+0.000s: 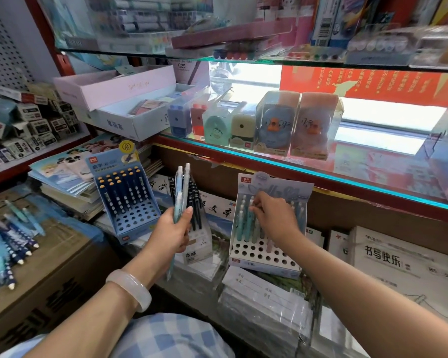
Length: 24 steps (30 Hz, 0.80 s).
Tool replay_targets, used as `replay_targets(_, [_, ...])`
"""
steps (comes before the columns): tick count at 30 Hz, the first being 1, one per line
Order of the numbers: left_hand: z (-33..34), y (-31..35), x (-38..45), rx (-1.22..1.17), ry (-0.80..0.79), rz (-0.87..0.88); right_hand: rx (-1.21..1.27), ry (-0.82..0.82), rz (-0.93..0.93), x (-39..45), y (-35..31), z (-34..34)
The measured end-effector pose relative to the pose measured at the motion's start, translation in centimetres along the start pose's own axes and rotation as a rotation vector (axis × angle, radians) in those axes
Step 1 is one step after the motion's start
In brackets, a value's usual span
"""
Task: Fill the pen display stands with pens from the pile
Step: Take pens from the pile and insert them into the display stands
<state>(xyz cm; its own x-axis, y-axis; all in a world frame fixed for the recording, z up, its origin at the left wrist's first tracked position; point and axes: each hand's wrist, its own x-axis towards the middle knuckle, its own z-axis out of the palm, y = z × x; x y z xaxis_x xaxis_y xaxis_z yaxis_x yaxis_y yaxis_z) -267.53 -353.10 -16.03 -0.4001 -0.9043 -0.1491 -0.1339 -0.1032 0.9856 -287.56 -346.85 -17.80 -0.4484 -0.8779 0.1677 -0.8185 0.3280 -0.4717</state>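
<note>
Left hand (175, 232): we clamp a bundle of pale-blue plastic pens (180, 192), light, stiff, slick. Right hand (273, 215) fingers pinch one pen's top in the white perforated cardboard stand (263, 254); pile (3, 251) lies far left.

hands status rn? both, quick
Left hand: grips a bunch of pale blue pens.
Right hand: fingertips pinch a pen top in the white stand.
</note>
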Motion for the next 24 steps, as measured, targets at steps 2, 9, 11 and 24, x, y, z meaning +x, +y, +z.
replay_targets(2, [0.1,0.1,0.0,0.002,0.000,-0.001,-0.009,-0.025,0.004,-0.1,0.0,0.2])
replay_targets(9, [0.8,0.8,0.5,-0.231,-0.066,-0.139,0.004,-0.031,-0.053,-0.4,0.0,0.1])
replay_targets(11, [1.0,0.9,0.5,-0.249,-0.086,-0.147,-0.004,-0.026,-0.083,-0.5,0.2,0.2])
replay_targets(24, [1.9,1.1,0.1,-0.143,-0.096,-0.122,0.079,0.086,-0.129,-0.8,-1.0,-0.7])
